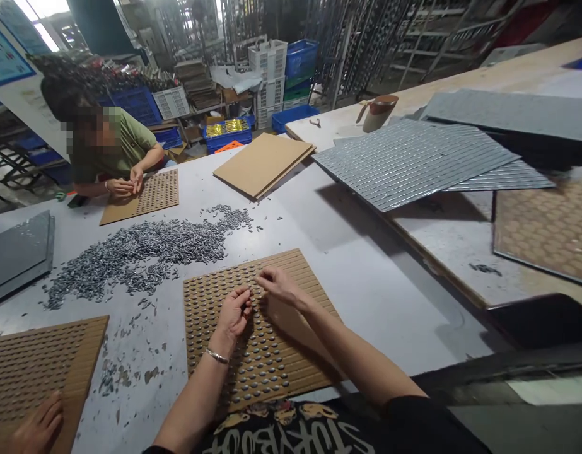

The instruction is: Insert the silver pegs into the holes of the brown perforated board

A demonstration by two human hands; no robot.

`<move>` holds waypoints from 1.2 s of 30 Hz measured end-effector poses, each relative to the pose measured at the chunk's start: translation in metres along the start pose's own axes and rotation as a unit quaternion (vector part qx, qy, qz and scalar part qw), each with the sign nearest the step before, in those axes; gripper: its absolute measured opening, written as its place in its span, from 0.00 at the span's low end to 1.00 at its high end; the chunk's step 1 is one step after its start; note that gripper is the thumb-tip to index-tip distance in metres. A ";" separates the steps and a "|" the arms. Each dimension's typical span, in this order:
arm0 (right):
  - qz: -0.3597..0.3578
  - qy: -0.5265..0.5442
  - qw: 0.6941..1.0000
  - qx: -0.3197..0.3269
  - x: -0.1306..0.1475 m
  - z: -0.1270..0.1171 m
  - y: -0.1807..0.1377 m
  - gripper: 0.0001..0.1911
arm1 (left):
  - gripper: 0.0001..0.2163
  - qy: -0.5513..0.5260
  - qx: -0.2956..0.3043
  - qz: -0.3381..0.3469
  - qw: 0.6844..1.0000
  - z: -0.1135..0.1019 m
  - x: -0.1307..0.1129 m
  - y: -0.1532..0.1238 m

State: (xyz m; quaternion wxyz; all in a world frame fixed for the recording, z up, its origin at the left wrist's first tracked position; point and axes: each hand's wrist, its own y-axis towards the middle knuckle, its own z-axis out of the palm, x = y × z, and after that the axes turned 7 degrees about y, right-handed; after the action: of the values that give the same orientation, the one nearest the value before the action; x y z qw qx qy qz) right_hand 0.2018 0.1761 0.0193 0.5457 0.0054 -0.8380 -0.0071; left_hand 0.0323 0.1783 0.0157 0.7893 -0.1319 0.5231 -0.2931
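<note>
A brown grooved board (297, 268) lies before me, with rows of small shiny grey oval pieces (262, 362) set across its left and middle part. Its right strip shows bare grooves. Above the middle of the board my left hand (234, 313) is closed, with curled fingers and a bracelet at the wrist. Just to its right, my right hand (280, 285) pinches thumb and fingers together close over the board. Whatever either hand holds is too small or hidden to make out. A loose heap of the same grey pieces (162, 243) spreads on the table beyond.
Across the white table (361, 277), a person (115, 142) works on a similar board (161, 192). Another person's hand (42, 425) rests on a board (89, 353) at lower left. Stacked brown boards (267, 161), ridged grey sheets (413, 161) and a jug (380, 113) stand farther off.
</note>
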 end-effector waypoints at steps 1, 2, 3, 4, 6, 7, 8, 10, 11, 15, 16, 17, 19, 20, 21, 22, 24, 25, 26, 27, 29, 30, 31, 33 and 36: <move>0.003 0.044 0.999 0.001 0.002 0.005 -0.011 0.13 | 0.15 0.003 -0.002 0.004 1.000 0.002 0.002 -0.001; 0.010 0.085 0.996 -0.009 0.004 0.011 -0.021 0.13 | 0.15 0.007 -0.003 0.008 1.000 0.004 0.004 -0.001; 0.021 0.121 0.992 -0.024 0.004 0.015 -0.029 0.12 | 0.15 0.012 -0.003 0.012 1.000 0.007 0.006 -0.002; 0.035 0.146 0.988 -0.041 0.004 0.017 -0.035 0.13 | 0.15 0.017 -0.002 0.015 1.000 0.010 0.008 -0.003; 0.063 0.187 0.979 -0.051 0.000 0.018 -0.041 0.13 | 0.15 0.025 -0.001 0.019 1.000 0.014 0.011 -0.004; 0.075 0.199 0.976 -0.048 -0.002 0.016 -0.041 0.14 | 0.16 0.026 0.000 0.019 0.999 0.015 0.012 -0.004; 0.087 0.203 0.974 -0.048 -0.005 0.014 -0.040 0.13 | 0.16 0.026 -0.001 0.019 0.999 0.016 0.012 -0.005; 0.111 0.202 0.971 -0.066 -0.011 0.006 -0.032 0.11 | 0.16 0.022 -0.005 0.019 1.000 0.015 0.012 -0.006; 0.123 0.200 0.969 -0.079 -0.014 0.003 -0.027 0.09 | 0.15 0.019 -0.008 0.018 1.000 0.014 0.011 -0.007; 0.109 0.115 0.984 -0.086 -0.024 -0.010 -0.007 0.05 | 0.11 0.011 -0.016 0.009 1.000 0.008 0.007 -0.013; 0.096 0.082 0.988 -0.083 -0.025 -0.012 -0.003 0.06 | 0.10 0.004 -0.020 0.004 1.000 0.007 0.006 -0.014; 0.084 0.054 0.992 -0.082 -0.026 -0.014 0.000 0.07 | 0.09 -0.008 -0.025 -0.003 1.000 0.005 0.005 -0.016; 0.061 0.019 0.995 -0.073 -0.025 -0.017 0.005 0.08 | 0.07 -0.037 -0.033 -0.017 0.999 0.002 0.002 -0.020; 0.048 0.003 0.997 -0.062 -0.024 -0.018 0.007 0.08 | 0.06 -0.049 -0.034 -0.022 0.998 0.001 0.002 -0.022; 0.036 -0.013 0.998 -0.048 -0.023 -0.018 0.008 0.07 | 0.06 -0.055 -0.035 -0.023 0.998 -0.001 0.001 -0.023; 0.028 -0.028 0.999 -0.033 -0.021 -0.018 0.009 0.07 | 0.05 -0.056 -0.035 -0.020 0.998 -0.002 0.001 -0.024; 0.022 -0.061 0.998 -0.010 -0.019 -0.016 0.010 0.06 | 0.05 -0.048 -0.041 -0.014 0.998 -0.003 0.002 -0.024; 0.023 -0.078 0.997 -0.001 -0.017 -0.015 0.011 0.06 | 0.06 -0.042 -0.043 -0.011 0.998 -0.003 0.003 -0.024; 0.024 -0.095 0.995 0.006 -0.016 -0.013 0.012 0.06 | 0.07 -0.035 -0.042 -0.010 0.998 -0.004 0.004 -0.024; 0.025 -0.111 0.993 0.013 -0.016 -0.012 0.014 0.06 | 0.09 -0.029 -0.038 -0.010 0.999 -0.004 0.005 -0.024; 0.029 -0.141 0.989 0.025 -0.015 -0.009 0.016 0.07 | 0.11 -0.021 -0.023 -0.010 0.999 -0.004 0.007 -0.024; 0.032 -0.154 0.987 0.027 -0.014 -0.008 0.017 0.07 | 0.11 -0.019 -0.017 -0.010 1.000 -0.004 0.007 -0.024; 0.036 -0.166 0.985 0.027 -0.014 -0.006 0.018 0.07 | 0.12 -0.017 -0.013 -0.012 1.000 -0.004 0.008 -0.024; 0.046 -0.185 0.981 0.020 -0.014 -0.004 0.019 0.07 | 0.12 -0.016 -0.012 -0.015 1.000 -0.005 0.009 -0.024; 0.064 -0.199 0.978 -0.001 -0.014 -0.004 0.018 0.05 | 0.12 -0.018 -0.014 -0.015 1.000 -0.006 0.009 -0.025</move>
State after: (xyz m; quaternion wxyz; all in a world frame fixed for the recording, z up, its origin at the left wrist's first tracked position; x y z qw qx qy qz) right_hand 0.2112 0.1947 0.0087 0.3670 -0.0506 -0.9285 0.0260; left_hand 0.0212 0.1536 0.0195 0.7920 -0.1561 0.5108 -0.2957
